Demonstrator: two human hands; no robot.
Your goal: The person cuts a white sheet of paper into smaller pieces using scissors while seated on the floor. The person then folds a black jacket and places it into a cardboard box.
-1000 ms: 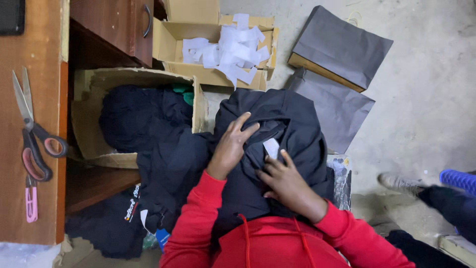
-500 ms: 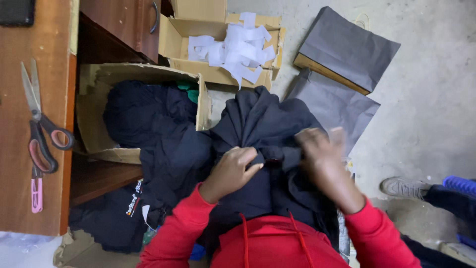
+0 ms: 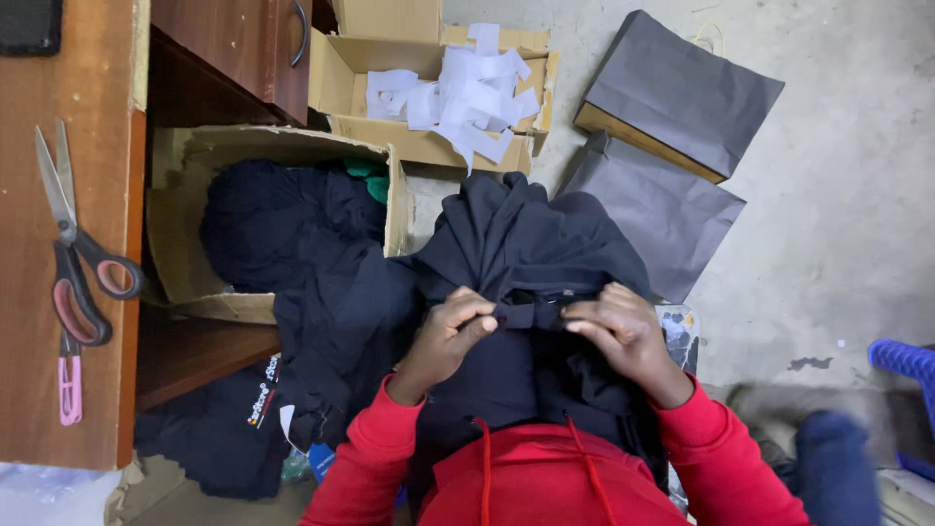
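At centre frame, the left hand [image 3: 450, 336] and right hand [image 3: 618, 331] each pinch a fold of the black garment [image 3: 531, 244] on the lap; a cardboard box of dark clothes [image 3: 282, 234] sits at nine o'clock.

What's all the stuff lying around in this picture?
Dark garment: one, black, on the lap, pinched by both hands.
Scissors: one pair, red-handled, on the wooden desk.
Open box of dark clothes: one, cardboard, beside the desk.
Box of white paper slips: one, cardboard, on the floor.
Grey paper bags: two, on the floor.
Left hand: gripping the garment fold.
Right hand: gripping the same fold.
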